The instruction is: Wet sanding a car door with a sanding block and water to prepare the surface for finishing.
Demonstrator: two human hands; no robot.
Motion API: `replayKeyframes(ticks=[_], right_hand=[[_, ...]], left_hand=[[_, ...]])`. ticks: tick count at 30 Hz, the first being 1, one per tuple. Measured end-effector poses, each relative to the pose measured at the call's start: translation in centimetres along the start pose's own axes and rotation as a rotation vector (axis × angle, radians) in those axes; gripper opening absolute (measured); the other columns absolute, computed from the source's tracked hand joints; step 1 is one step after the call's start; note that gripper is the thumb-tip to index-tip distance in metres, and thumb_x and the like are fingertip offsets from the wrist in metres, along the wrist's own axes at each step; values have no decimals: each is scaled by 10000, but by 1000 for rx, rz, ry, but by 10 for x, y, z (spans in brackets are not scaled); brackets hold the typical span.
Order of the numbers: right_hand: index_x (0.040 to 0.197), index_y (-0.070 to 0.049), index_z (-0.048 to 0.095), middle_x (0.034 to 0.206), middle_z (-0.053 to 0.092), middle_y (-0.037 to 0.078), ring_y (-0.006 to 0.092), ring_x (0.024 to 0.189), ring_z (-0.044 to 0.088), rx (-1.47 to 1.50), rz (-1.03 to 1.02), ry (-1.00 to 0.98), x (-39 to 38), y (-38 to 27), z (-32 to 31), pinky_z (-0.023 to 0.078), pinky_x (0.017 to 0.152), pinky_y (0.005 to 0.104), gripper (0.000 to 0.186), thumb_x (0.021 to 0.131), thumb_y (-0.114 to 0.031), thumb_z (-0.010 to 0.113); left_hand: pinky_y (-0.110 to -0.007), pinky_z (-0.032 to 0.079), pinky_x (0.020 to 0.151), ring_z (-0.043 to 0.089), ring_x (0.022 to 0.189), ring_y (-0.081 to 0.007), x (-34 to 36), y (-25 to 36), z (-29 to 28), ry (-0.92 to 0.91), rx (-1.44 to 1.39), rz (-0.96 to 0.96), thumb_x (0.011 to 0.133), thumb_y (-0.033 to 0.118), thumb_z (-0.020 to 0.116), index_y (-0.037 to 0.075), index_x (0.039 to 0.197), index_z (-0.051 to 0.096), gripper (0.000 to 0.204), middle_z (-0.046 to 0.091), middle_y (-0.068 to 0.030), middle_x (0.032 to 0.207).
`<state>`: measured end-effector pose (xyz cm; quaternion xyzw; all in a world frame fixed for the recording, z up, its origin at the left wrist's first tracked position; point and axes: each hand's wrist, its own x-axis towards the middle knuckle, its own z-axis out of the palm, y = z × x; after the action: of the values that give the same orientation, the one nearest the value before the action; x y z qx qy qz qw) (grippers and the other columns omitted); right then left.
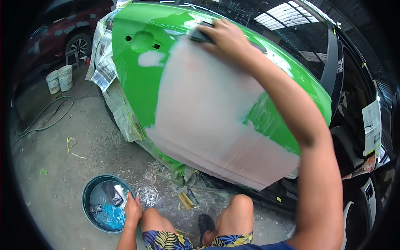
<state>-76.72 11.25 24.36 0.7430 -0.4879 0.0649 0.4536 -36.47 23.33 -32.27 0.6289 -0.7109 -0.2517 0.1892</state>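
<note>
A green car door [143, 96] stands before me, a large patch of pinkish-white filler [200, 100] covering much of its middle and lower part. My right hand [227, 39] reaches to the door's upper edge, closed around a dark sanding block [201, 33] pressed on the surface where filler meets paint. Down at the lower left, my left hand [133, 209] is closed on the rim of a dark teal bucket [85, 200]. Inside that bucket are water, a dark flat pad [111, 193], a silvery piece [121, 192] and a bright blue cloth-like thing [109, 216].
Newspaper masking [104, 71] hangs along the door's left edge. Two white buckets [65, 78] and a hose [50, 121] are on the floor at left, near a dark red car [52, 31]. A yellowish block [186, 201] lies on wet concrete near my foot.
</note>
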Motion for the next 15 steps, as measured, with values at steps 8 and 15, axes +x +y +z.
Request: replayKeyframes(ticks=[8, 15], right_hand=[[1488, -171, 626, 1434, 597, 194, 385, 1302, 587, -92, 196, -64, -173, 40, -70, 505, 1099, 476, 664, 862, -242, 833], [1425, -126, 638, 1228, 653, 177, 364, 1212, 590, 20, 81, -8, 32, 2, 12, 491, 1060, 461, 542, 921, -294, 748]], left_hand=[[-616, 522, 828, 666, 953, -574, -10, 3, -5, 6, -9, -25, 1082, 235, 546, -91, 1441, 378, 513, 668, -389, 1126], [-592, 550, 793, 689, 909, -533, 8, 2, 4, -41, 15, 9, 1068, 263, 567, -86, 1468, 379, 563, 690, -349, 1090]])
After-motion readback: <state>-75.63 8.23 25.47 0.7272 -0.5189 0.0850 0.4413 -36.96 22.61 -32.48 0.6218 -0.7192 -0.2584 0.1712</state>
